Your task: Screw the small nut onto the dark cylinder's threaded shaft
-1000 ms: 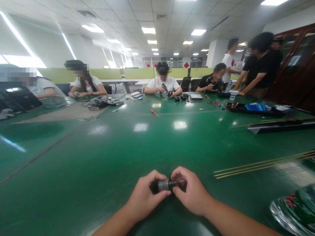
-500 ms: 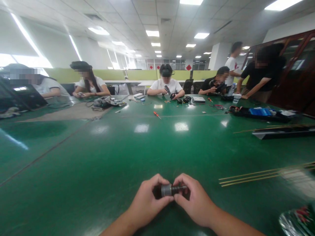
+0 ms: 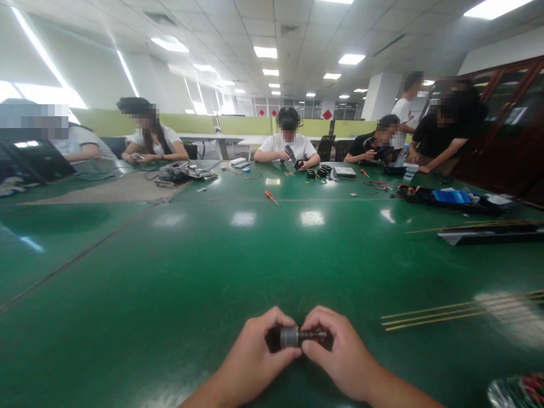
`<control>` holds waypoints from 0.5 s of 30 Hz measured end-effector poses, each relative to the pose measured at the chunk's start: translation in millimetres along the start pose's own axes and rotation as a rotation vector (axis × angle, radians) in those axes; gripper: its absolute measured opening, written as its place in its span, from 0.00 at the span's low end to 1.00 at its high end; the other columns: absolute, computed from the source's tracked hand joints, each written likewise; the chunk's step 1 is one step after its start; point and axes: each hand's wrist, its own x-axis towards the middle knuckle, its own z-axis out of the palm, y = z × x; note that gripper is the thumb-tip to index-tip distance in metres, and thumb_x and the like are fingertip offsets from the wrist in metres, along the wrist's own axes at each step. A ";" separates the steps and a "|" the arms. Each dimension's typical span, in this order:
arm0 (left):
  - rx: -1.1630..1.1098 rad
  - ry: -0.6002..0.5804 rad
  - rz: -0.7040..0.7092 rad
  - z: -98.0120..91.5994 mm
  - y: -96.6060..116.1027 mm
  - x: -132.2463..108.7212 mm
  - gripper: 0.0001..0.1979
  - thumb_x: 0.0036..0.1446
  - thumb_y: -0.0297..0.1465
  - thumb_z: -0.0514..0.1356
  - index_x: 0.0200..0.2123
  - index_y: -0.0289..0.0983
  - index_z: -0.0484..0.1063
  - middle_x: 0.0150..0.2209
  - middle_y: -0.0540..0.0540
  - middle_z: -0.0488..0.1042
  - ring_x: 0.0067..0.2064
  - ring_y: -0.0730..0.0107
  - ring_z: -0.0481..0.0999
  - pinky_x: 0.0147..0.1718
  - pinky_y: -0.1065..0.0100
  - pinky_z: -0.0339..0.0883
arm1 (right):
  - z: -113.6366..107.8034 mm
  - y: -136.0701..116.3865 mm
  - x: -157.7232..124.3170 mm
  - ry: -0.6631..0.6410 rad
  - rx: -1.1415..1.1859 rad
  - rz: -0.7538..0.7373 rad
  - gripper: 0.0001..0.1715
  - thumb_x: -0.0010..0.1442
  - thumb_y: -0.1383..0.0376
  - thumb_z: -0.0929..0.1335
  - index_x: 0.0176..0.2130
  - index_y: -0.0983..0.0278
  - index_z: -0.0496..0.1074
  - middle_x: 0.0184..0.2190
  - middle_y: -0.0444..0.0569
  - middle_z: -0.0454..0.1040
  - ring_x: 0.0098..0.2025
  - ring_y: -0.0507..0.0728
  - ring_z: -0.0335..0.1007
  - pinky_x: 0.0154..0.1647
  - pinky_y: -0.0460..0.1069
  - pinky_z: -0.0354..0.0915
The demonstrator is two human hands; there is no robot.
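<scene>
Low in the middle of the head view, a small grey metal cylinder with a thin stepped shaft lies level between my two hands. My left hand is closed around its wide grey end, thumb below and fingers above. On the shaft side, my right hand pinches it with thumb and fingertips close to where shaft and cylinder meet. The shaft points right, into the hollow of my right hand. My fingers hide part of the piece, and its exact kind is unclear.
Thin brass-coloured rods lie to the right on the green table. Beyond my hands is an orange screwdriver. A long dark tray stands at right. A clear package sits at lower right. Several people work across the table.
My hands and the metal piece sit slightly lower in view, and more of the shaft shows. My grip stays nearly the same. The camera has shifted a little.
</scene>
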 end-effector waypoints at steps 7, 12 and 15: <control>0.014 -0.013 0.009 0.8 0.5 2.7 0.09 0.51 0.28 0.67 0.36 0.38 0.73 0.33 0.52 0.75 0.35 0.68 0.74 0.36 0.69 0.62 | 0.1 -0.8 2.3 0.018 -0.028 0.053 0.02 0.54 0.70 0.70 0.30 0.64 0.73 0.28 0.43 0.69 0.31 0.52 0.65 0.32 0.46 0.57; 0.018 -0.010 -0.003 0.9 0.0 4.1 0.08 0.52 0.29 0.67 0.36 0.38 0.73 0.32 0.51 0.75 0.35 0.68 0.74 0.36 0.69 0.63 | 0.3 0.8 2.9 0.012 -0.008 0.073 0.01 0.54 0.69 0.70 0.31 0.64 0.74 0.27 0.43 0.70 0.30 0.52 0.65 0.32 0.46 0.57; 0.029 0.000 -0.002 1.4 -0.9 3.3 0.09 0.51 0.29 0.67 0.36 0.38 0.73 0.33 0.51 0.76 0.36 0.68 0.75 0.36 0.69 0.63 | -0.1 1.2 2.3 0.010 -0.009 0.076 0.00 0.54 0.69 0.70 0.30 0.64 0.74 0.27 0.43 0.70 0.30 0.53 0.65 0.32 0.46 0.57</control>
